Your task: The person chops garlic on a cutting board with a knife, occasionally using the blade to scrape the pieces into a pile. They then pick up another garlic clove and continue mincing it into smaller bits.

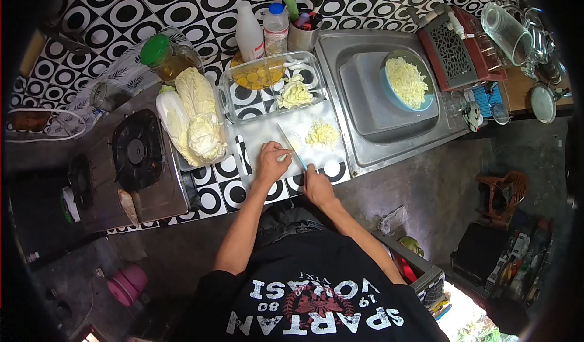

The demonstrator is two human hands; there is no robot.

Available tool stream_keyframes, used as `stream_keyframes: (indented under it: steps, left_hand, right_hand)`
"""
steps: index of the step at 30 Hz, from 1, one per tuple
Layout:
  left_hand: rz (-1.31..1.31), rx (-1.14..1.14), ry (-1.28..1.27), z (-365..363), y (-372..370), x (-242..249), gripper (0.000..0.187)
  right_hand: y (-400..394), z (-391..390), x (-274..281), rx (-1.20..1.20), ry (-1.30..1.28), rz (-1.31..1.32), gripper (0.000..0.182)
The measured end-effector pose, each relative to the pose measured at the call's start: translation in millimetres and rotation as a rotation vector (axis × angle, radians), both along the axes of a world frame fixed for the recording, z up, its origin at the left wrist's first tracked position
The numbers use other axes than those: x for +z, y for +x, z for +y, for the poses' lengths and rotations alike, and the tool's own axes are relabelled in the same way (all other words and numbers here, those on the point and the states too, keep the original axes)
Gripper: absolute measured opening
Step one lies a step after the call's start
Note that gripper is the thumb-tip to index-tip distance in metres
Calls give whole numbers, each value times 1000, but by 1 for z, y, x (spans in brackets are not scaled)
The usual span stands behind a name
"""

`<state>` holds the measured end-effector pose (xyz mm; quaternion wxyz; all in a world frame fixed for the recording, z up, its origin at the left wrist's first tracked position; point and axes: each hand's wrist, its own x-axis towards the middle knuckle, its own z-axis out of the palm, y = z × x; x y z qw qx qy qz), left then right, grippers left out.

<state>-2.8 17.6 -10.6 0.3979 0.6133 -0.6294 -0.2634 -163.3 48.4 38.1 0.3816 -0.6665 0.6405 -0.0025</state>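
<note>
My right hand (318,185) is wrapped round the light-blue handle of a knife (293,149), whose blade points up and left over a white cutting board (255,136). Left of the blade, my left hand (274,159) has its fingers closed on a small pale piece of cabbage (281,158), mostly covered by them. Chopped cabbage (322,134) lies in a heap at the board's right. Just behind the board, a clear divided container (228,102) holds cabbage leaves (295,93) and yellow round slices (252,77).
Whole napa cabbages (198,108) are at the left, beside a gas stove (97,190). On the right, a blue bowl of shredded cabbage (406,85) stands on an upturned grey tub (365,102) in the sink (365,158). Bottles (275,31) line the back wall.
</note>
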Motion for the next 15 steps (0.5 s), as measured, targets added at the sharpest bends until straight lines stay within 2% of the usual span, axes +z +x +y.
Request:
stream_keyframes:
  steps: [6,15]
  left_hand:
    - [5,-5,13,0,0,1,12]
    - [22,48,53,7,-4,3,12]
  right_hand:
    - [-1,-19,15,88,-24,28,19]
    - [-2,16,2,-18,-58,-63,20]
